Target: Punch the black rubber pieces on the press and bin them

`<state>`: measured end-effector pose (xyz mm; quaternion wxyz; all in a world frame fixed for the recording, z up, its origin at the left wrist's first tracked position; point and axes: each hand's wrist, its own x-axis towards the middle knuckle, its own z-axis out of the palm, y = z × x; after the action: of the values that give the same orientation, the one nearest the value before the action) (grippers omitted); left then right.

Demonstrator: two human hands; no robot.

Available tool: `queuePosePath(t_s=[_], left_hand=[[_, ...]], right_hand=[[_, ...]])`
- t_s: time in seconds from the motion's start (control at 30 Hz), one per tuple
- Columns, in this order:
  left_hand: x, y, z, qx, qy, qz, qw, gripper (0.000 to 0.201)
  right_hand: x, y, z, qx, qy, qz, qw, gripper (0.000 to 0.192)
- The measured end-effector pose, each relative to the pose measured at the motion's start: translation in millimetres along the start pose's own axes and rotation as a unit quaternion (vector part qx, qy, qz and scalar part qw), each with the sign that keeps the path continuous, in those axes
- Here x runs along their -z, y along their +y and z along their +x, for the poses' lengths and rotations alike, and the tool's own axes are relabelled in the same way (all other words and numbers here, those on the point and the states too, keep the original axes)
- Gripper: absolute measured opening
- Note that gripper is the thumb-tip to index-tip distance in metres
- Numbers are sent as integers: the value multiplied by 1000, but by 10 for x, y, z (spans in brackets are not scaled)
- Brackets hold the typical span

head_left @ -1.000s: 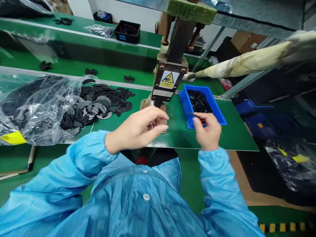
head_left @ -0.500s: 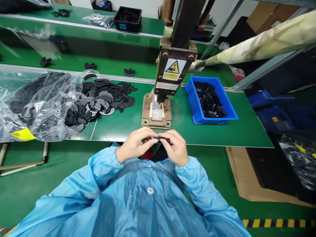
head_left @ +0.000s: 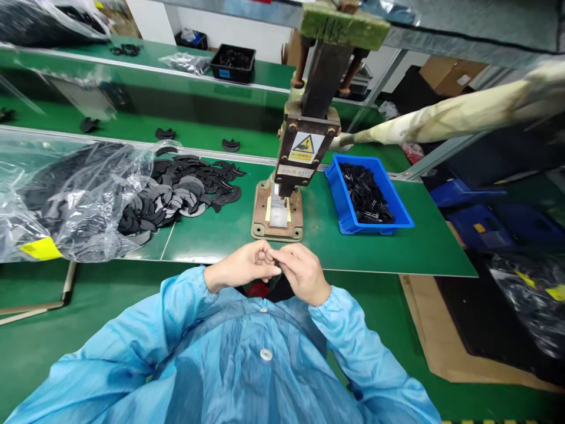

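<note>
Just off the table's front edge, my left hand (head_left: 247,265) and my right hand (head_left: 303,274) meet, fingertips touching. Both are closed around a small black part (head_left: 277,264), which the fingers almost wholly cover. Ahead of them stands a hand press (head_left: 286,150) with a warning label, its ram lowered over a pale fixture block (head_left: 279,215) on the base. To the left lies a pile of flat black crescent-shaped pieces (head_left: 188,191), partly spilling from a clear plastic bag (head_left: 92,212). Right of the press, a blue bin (head_left: 399,203) holds many small black parts (head_left: 366,194).
The press's wrapped lever (head_left: 445,125) reaches out to the upper right. Behind the table, a few black pieces (head_left: 231,145) lie on a green strip. A black bin (head_left: 232,65) sits on the far shelf. Cardboard (head_left: 428,330) leans below the table at right.
The view has tilted up slightly. My fingers have closed in around the black part, which showed more between both hands before; my right fingers now overlap the left fingertips.
</note>
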<state>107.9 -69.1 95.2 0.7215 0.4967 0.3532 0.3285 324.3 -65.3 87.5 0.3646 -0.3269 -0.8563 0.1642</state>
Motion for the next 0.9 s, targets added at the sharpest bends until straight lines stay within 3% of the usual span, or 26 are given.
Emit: queuePosePath(t_s=[0.07, 0.13, 0.23, 0.3, 0.37, 0.4, 0.47, 0.57, 0.67, 0.9], left_hand=[[4, -12, 35, -13, -3, -15, 1000, 47], [73, -3, 111, -43, 32, 0, 999, 47], [319, 53, 330, -114, 140, 58, 982, 46], [528, 102, 526, -158, 208, 119, 958, 42], [710, 148, 728, -187, 247, 210, 927, 34], [777, 169, 819, -197, 254, 266, 909, 30], [849, 207, 969, -210, 246, 379, 867, 22], [836, 251, 1091, -225, 200, 494, 815, 19], [803, 275, 1119, -244, 174, 552, 778, 24], [939, 300, 1135, -252, 140, 632, 719, 25]], right_hand=[[62, 5, 46, 12, -7, -15, 1000, 44], [231, 48, 131, 7, -3, -34, 999, 45], [695, 164, 378, -23, 98, -67, 993, 43], [1073, 215, 637, -33, 221, -78, 972, 39], [1417, 192, 945, 2, 320, -36, 947, 45], [1556, 149, 1102, 36, 343, 0, 938, 49], [1744, 21, 1387, 88, 334, 77, 935, 56], [1813, -155, 1666, 112, 272, 141, 945, 56], [1720, -216, 1726, 119, 269, 148, 944, 40], [1417, -249, 1311, 94, 277, 106, 950, 36]])
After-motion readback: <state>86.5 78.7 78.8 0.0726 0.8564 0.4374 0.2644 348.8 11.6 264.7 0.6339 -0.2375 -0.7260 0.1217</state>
